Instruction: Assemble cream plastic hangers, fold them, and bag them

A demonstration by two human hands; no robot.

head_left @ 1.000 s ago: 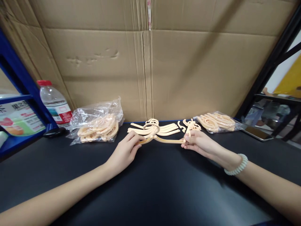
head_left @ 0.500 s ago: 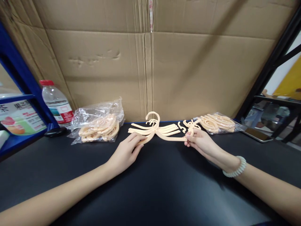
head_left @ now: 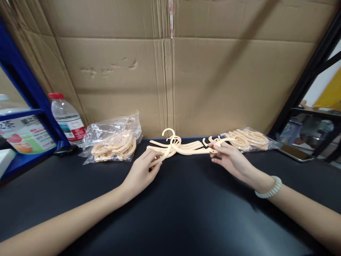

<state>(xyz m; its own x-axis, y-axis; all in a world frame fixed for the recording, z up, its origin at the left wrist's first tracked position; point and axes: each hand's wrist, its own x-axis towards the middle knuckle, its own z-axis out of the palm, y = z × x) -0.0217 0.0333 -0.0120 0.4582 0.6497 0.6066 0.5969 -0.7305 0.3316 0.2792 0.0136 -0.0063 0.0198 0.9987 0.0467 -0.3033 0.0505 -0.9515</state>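
packaging (head_left: 32,137) reads "果之"; left fingers (head_left: 151,154) hold pale hanger (head_left: 167,154).

There are two hands (head_left: 144,168) (head_left: 231,159), two plastic bags (head_left: 114,126) (head_left: 270,143) and one bracelet (head_left: 273,190).

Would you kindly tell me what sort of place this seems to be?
Probably a makeshift work corner, perhaps in a workshop or storeroom: a black tabletop backed by creased cardboard, with a blue shelf frame at left.

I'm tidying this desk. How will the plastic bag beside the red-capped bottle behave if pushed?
The plastic bag would probably crumple: it looks wrinkled and loose on top. The curved cream pieces inside look rigid and may shift. Lying low and broad, it seems unlikely to roll.
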